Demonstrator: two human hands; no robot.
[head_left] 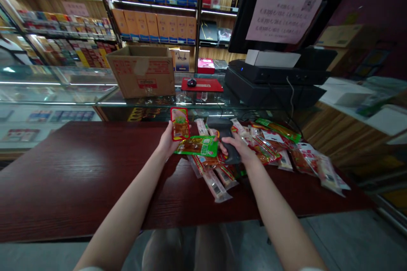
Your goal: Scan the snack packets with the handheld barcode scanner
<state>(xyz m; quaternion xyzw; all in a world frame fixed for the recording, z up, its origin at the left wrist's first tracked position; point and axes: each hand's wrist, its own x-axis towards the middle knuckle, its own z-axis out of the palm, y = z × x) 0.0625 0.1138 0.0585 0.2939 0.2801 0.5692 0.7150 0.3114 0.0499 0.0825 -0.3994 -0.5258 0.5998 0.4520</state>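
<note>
My left hand (167, 140) is closed on a small red-edged snack packet (180, 124), held upright above the table. Just below it lies a green snack packet (199, 146), on top of other packets; whether my left hand touches it I cannot tell. My right hand (237, 147) grips the handle of a dark barcode scanner (229, 139), its head turned left towards the packets. Beneath and around the scanner spreads a loose pile of plastic-wrapped snacks (265, 148), partly hidden by my right hand.
The dark red table (95, 169) stretches left of the pile. Behind it stand an open cardboard box (143, 72), a mouse (191, 82) on a red pad (210, 85), and a black cash register (270, 84) below a monitor with a paper sign (286, 6). Stocked shelves line the back.
</note>
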